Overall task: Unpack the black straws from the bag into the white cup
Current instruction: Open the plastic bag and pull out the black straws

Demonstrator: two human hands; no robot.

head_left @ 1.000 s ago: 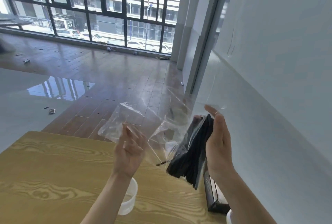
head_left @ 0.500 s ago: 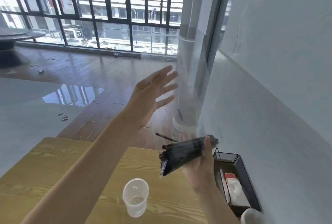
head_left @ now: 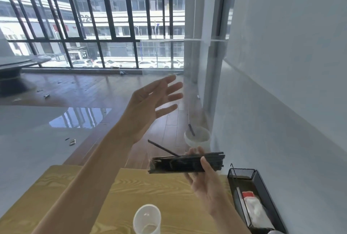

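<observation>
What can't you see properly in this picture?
- White cup: base cut off by the head view's bottom edge.
- Black straws: middle covered by the right hand; too packed to count.
- Clear bag: see-through, edges barely visible.
- Mesh tray: contents blurred.

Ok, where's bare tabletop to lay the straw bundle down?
Bare wood shows between the white cup and the black mesh tray, under the right hand gripping the black straws. The left forearm covers much of the table left of the cup.
</observation>
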